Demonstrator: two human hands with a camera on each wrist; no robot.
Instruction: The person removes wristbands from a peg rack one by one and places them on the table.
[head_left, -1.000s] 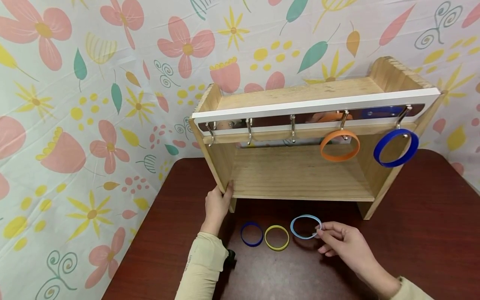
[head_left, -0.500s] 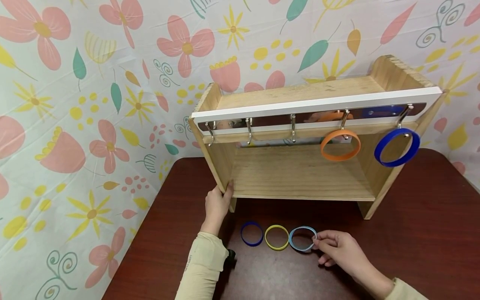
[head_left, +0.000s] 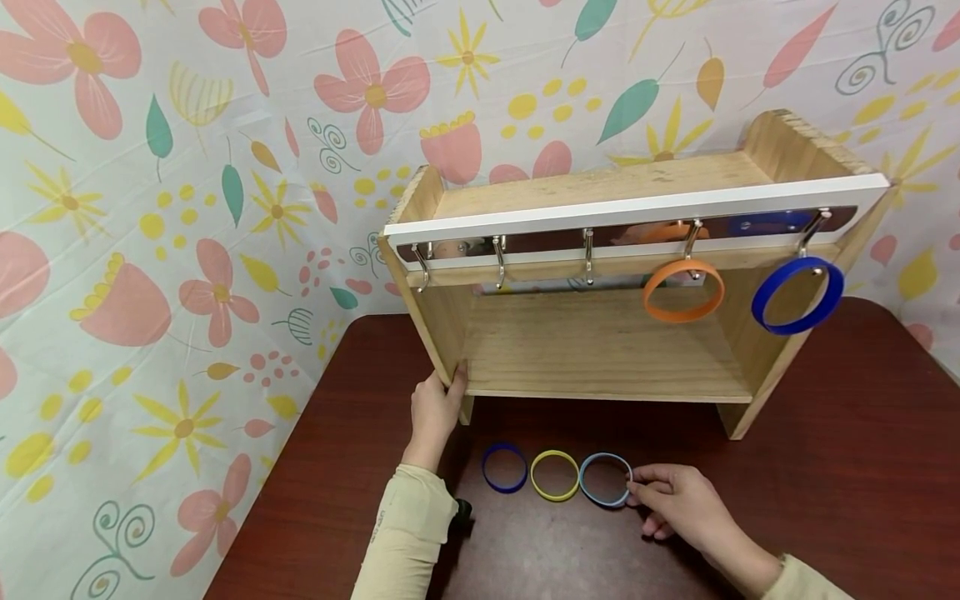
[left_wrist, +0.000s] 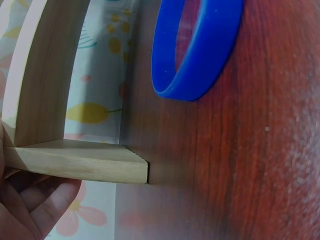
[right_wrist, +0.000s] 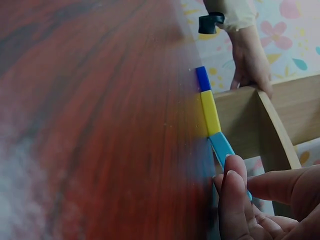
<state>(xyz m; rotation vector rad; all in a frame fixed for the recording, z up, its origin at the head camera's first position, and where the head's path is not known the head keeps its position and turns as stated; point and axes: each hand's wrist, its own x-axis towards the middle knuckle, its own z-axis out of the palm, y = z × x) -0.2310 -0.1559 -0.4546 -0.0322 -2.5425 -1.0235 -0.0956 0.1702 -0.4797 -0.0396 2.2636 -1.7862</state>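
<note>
My right hand point(head_left: 686, 504) pinches the right edge of a light blue wristband point(head_left: 587, 487) between thumb and fingers. The band is low at the table, its left edge beside a yellow wristband point(head_left: 553, 499); in the right wrist view the light blue band point(right_wrist: 221, 146) looks slightly tilted. Left of the yellow one lies a dark blue wristband point(head_left: 504, 490). My left hand point(head_left: 433, 412) grips the lower left side of a wooden shelf point(head_left: 600, 350). In the left wrist view its fingers lie behind the side board point(left_wrist: 80, 162), partly hidden.
A white hook rail point(head_left: 637, 208) runs along the shelf's upper front. An orange wristband point(head_left: 684, 315) and a larger-looking blue wristband point(head_left: 798, 323) hang from its two right hooks. The three left hooks are bare. The dark red table point(head_left: 862, 467) stands against a patterned cloth point(head_left: 225, 167).
My right hand has moved left and a little toward me, bringing the light blue wristband down beside the yellow one. The left hand stays on the shelf.
</note>
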